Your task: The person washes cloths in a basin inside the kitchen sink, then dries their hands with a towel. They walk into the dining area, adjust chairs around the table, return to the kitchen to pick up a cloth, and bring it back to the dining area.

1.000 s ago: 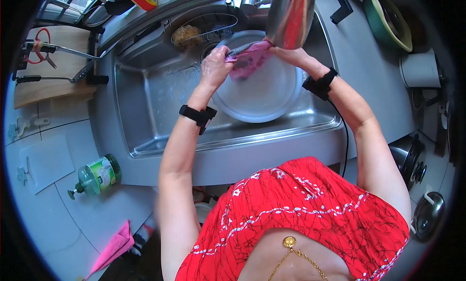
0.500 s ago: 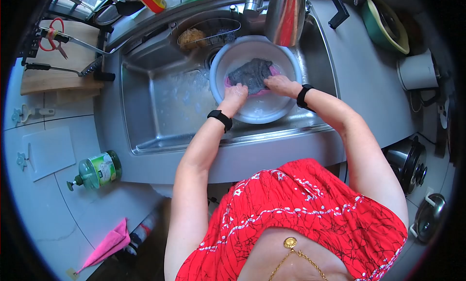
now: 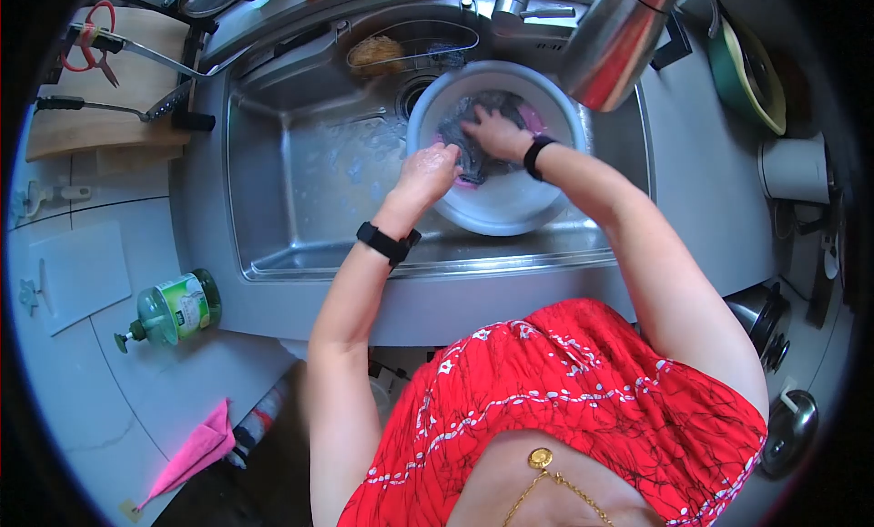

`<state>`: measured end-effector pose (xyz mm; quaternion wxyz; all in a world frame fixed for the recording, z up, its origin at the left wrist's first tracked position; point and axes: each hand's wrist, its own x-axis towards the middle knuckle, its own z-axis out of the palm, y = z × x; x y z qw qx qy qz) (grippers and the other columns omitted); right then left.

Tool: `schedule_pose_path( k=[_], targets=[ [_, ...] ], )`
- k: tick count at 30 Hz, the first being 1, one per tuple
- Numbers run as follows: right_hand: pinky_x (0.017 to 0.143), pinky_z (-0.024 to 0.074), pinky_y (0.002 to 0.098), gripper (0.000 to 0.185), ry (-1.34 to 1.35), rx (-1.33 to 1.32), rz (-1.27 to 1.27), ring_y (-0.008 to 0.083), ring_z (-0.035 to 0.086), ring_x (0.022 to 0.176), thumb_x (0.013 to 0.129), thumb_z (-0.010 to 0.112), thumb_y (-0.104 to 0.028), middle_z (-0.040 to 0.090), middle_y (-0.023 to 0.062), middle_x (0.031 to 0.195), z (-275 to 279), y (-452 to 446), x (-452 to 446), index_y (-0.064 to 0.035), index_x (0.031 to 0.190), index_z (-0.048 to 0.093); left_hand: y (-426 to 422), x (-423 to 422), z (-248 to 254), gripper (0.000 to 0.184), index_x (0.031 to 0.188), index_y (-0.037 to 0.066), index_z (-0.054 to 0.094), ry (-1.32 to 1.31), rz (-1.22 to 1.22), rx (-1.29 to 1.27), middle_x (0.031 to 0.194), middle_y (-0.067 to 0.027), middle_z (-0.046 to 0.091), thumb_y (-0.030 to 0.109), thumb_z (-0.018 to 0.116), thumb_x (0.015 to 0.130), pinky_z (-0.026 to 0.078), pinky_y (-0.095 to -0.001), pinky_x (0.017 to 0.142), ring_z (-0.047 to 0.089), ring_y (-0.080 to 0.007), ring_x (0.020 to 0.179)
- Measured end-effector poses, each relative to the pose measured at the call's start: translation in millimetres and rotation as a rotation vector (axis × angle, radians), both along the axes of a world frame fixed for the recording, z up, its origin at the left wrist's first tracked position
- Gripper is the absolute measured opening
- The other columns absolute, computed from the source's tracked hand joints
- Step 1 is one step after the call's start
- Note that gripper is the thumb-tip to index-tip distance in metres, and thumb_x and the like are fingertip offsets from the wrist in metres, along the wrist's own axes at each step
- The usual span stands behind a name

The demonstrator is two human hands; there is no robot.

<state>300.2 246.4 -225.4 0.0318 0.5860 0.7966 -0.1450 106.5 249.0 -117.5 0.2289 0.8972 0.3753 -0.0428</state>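
Observation:
A wet grey cloth [image 3: 470,159] with pink showing at its edges lies in a pale blue plastic basin [image 3: 496,227] inside the sink. My left hand [image 3: 430,173] is closed at the cloth's left edge, over the basin's rim, and grips the cloth there. My right hand [image 3: 497,134] rests on top of the cloth with its fingers spread, slightly blurred by motion. Some water appears in the basin around the cloth. Each wrist wears a black band.
The steel sink [image 3: 314,199] has a wire rack [image 3: 414,49] with a yellowish scrubber [image 3: 377,56] at its back. A faucet [image 3: 512,4] and a shiny metal cylinder [image 3: 612,45] stand behind the basin. A green pump bottle [image 3: 182,307] is at the left.
My right hand has let go of the cloth's right side and moved left onto its middle with fingers spread. The cloth is more bunched. The view has shifted slightly.

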Motion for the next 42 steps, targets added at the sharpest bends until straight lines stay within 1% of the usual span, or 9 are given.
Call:
schedule_pose_path(
  k=[6,12,15,22,29,33,37,41,42],
  targets=[
    [0.082,0.0478,0.0483,0.043,0.085,-0.013,0.332,0.0454,0.040,0.115,0.080,0.051,-0.016,0.025,0.0194,0.139,0,-20,5,-0.0150,0.123,0.047,-15,-1,23,0.029,0.105,0.010,0.056,-0.042,-0.024,0.029,0.097,-0.0143,0.061,0.025,0.059,0.080,0.048,-0.0436,0.070,0.059,-0.0347,0.085],
    [0.079,0.0496,0.0471,0.041,-0.172,0.035,0.149,0.0440,0.045,0.108,0.074,0.054,-0.010,0.030,0.0231,0.134,-3,-31,-14,-0.0113,0.114,0.053,-10,-6,22,0.029,0.105,0.012,0.056,-0.087,0.052,0.039,0.097,-0.0136,0.061,0.026,0.059,0.080,0.047,-0.0440,0.073,0.058,-0.0345,0.087],
    [0.080,0.0485,0.0445,0.031,0.154,0.082,0.309,0.0351,0.050,0.103,0.072,0.054,-0.010,0.040,0.0141,0.128,4,-21,15,-0.0102,0.103,0.059,-8,-7,28,0.030,0.107,0.012,0.055,-0.056,0.069,0.013,0.099,-0.0131,0.061,0.026,0.058,0.080,0.047,-0.0436,0.074,0.058,-0.0342,0.089],
    [0.080,0.0460,0.0470,0.031,0.147,0.228,-0.376,0.0390,0.051,0.099,0.075,0.054,-0.009,0.048,0.0197,0.110,15,-7,21,-0.0080,0.105,0.051,-7,-11,26,0.031,0.107,0.010,0.055,-0.101,0.078,0.024,0.101,-0.0136,0.060,0.027,0.057,0.081,0.048,-0.0427,0.076,0.058,-0.0334,0.090],
    [0.077,0.0453,0.0453,0.032,0.135,0.104,0.221,0.0359,0.054,0.096,0.072,0.054,-0.005,0.055,0.0191,0.102,0,-29,8,-0.0039,0.104,0.049,-12,-2,27,0.030,0.106,0.010,0.055,-0.098,0.055,0.019,0.099,-0.0149,0.061,0.027,0.057,0.081,0.048,-0.0430,0.074,0.058,-0.0334,0.089],
    [0.078,0.0449,0.0453,0.035,-0.073,0.102,-0.331,0.0311,0.058,0.092,0.073,0.057,-0.013,0.058,0.0195,0.101,5,-24,14,-0.0031,0.106,0.052,-22,4,25,0.029,0.105,0.010,0.055,-0.100,0.051,0.006,0.097,-0.0153,0.061,0.026,0.058,0.081,0.048,-0.0436,0.074,0.058,-0.0331,0.090],
    [0.077,0.0443,0.0462,0.025,-0.237,-0.163,0.265,0.0307,0.057,0.095,0.079,0.051,-0.018,0.058,0.0184,0.101,-10,-23,13,-0.0049,0.099,0.057,-23,12,6,0.027,0.102,0.009,0.055,-0.090,0.045,-0.003,0.095,-0.0155,0.061,0.024,0.060,0.079,0.048,-0.0439,0.074,0.059,-0.0330,0.089],
    [0.072,0.0449,0.0433,0.019,-0.157,0.498,-0.154,0.0326,0.061,0.075,0.078,0.054,-0.016,0.063,0.0179,0.082,-26,-28,33,-0.0041,0.091,0.063,-25,18,-3,0.025,0.097,0.008,0.057,-0.076,0.034,0.035,0.093,-0.0150,0.060,0.021,0.062,0.076,0.048,-0.0429,0.073,0.058,-0.0327,0.087],
    [0.072,0.0447,0.0401,0.019,0.019,0.223,-0.212,0.0298,0.060,0.076,0.078,0.055,-0.016,0.063,0.0160,0.082,-26,-22,33,-0.0043,0.091,0.063,-22,17,-12,0.024,0.097,0.007,0.057,-0.072,0.000,0.108,0.092,-0.0148,0.060,0.020,0.061,0.076,0.048,-0.0426,0.072,0.059,-0.0324,0.087]
  ],
)
